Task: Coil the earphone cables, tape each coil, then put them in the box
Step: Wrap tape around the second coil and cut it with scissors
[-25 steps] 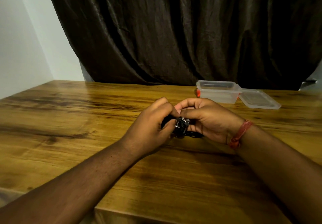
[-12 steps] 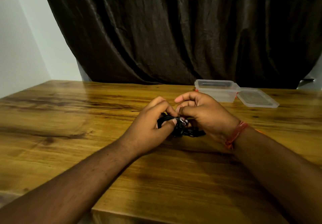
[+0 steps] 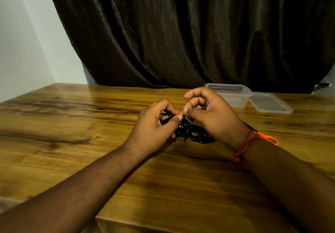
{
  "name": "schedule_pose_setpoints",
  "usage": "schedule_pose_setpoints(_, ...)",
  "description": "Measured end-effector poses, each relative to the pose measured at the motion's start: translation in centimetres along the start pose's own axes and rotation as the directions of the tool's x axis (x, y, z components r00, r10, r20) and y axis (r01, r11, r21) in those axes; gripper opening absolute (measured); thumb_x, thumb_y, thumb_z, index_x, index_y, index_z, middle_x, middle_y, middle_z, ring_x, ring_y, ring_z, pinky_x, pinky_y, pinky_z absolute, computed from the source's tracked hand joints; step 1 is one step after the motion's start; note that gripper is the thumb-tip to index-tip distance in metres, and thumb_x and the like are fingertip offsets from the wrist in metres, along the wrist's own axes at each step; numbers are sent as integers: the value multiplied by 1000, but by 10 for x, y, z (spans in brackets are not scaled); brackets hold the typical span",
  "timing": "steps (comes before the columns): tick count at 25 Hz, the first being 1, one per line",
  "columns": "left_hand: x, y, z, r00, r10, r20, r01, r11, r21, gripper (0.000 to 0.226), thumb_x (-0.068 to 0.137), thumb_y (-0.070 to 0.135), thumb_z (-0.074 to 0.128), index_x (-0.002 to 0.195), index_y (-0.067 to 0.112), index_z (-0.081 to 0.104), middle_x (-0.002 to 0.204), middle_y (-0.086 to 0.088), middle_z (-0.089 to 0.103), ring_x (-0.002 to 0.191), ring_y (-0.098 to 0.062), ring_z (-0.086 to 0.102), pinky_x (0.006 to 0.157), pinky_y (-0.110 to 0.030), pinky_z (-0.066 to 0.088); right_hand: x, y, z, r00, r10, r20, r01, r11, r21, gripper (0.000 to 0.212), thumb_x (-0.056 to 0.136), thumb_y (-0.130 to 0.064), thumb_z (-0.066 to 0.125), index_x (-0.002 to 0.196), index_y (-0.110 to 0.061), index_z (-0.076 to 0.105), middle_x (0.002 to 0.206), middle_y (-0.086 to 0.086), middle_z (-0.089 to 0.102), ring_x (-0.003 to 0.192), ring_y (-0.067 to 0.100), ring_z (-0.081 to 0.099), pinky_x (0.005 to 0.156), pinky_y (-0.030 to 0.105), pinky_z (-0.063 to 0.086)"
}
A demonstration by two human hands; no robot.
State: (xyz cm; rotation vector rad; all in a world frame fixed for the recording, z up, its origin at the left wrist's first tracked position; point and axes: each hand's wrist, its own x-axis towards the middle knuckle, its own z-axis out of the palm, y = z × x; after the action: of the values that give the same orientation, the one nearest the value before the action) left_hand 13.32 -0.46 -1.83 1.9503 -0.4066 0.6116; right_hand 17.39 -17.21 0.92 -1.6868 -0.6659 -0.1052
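Note:
A bundle of black earphone cable [image 3: 194,135] rests between my hands at the middle of the wooden table [image 3: 76,124]. My left hand [image 3: 154,127] pinches the bundle's left end between thumb and fingers. My right hand [image 3: 212,115] sits against the bundle's right side, its thumb and lower fingers pinching at a small metal part on top while the index finger is lifted. Loose loops and a plug hang below the hands. A clear plastic box [image 3: 230,95] stands open behind my right hand. No tape is visible.
The box's clear lid [image 3: 270,103] lies flat just right of the box. A dark curtain [image 3: 181,33] hangs behind the table's far edge, with a pale wall [image 3: 21,42] at left. An orange thread band [image 3: 250,142] circles my right wrist.
Both hands have lifted slightly with the bundle, and my right index finger has risen off it. More loose cable now shows below the hands.

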Motion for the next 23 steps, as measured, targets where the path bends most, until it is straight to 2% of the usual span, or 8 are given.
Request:
schedule_pose_setpoints(3, 0, 0, 0, 997, -72, 1, 72, 995, -67, 13, 92, 12, 65, 84, 18, 56, 56, -1, 62, 48, -15, 61, 48, -30, 49, -3, -1, 4, 997, -80, 15, 81, 995, -62, 31, 87, 6, 63, 109, -15, 57, 81, 0, 61, 71, 9, 52, 68, 20, 46)
schedule_pose_setpoints(6, 2, 0, 3, 992, -126, 24, 128, 986, -108, 9, 93, 12, 64, 93, 19, 60, 70, -6, 64, 51, -16, 62, 51, -43, 54, -7, 0, 6, 990, -141, 23, 143, 977, -156, 32, 86, 6, 61, 111, -16, 57, 86, 5, 63, 72, 15, 54, 69, 28, 49)
schedule_pose_setpoints(8, 3, -1, 4, 989, -145, 35, 149, 982, -116, 13, 93, 12, 64, 101, 23, 63, 80, -2, 66, 52, -16, 62, 53, -44, 55, -9, 2, 6, 986, -162, 27, 164, 962, -218, 34, 86, 4, 60, 110, -19, 57, 88, 4, 64, 75, 21, 57, 71, 32, 50)
schedule_pose_setpoints(11, 2, -6, 4, 981, -187, 56, 191, 978, -81, 9, 94, 20, 64, 92, 29, 67, 59, -5, 66, 51, -25, 63, 53, -40, 49, -8, 6, 7, 976, -210, 53, 216, 922, -321, 34, 86, 1, 61, 111, -22, 57, 88, 0, 63, 77, 19, 60, 72, 35, 53)
schedule_pose_setpoints(14, 4, -8, 7, 966, -248, 70, 256, 952, -167, 9, 94, 17, 64, 89, 24, 67, 54, -10, 64, 49, -28, 60, 58, -42, 48, -7, 8, 6, 965, -253, 72, 260, 879, -399, 34, 85, -2, 63, 111, -22, 57, 89, -4, 62, 76, 13, 59, 70, 31, 52)
schedule_pose_setpoints(16, 4, -7, 8, 951, -293, 93, 308, 910, -279, 3, 93, 9, 63, 94, 10, 66, 56, -10, 63, 48, -20, 58, 63, -39, 50, -6, 9, 5, 960, -262, 95, 276, 852, -445, 34, 85, -5, 64, 112, -24, 56, 89, -7, 61, 77, 10, 59, 71, 27, 51)
schedule_pose_setpoints(18, 4, -4, 7, 928, -348, 130, 371, 849, -377, 7, 92, 3, 62, 97, 0, 65, 61, -10, 66, 50, -17, 61, 63, -32, 53, -6, 10, 4, 955, -269, 125, 296, 826, -480, 34, 85, -8, 64, 113, -26, 56, 90, -9, 61, 80, 7, 59, 71, 23, 50)
schedule_pose_setpoints(23, 7, -2, 3, 877, -425, 224, 470, 661, -585, 13, 94, -2, 53, 94, -3, 67, 79, -16, 70, 56, -15, 67, 63, -24, 56, -4, 8, -1, 902, -365, 229, 426, 677, -600, 34, 84, -9, 63, 115, -21, 57, 93, -11, 60, 86, 6, 55, 75, 21, 45)
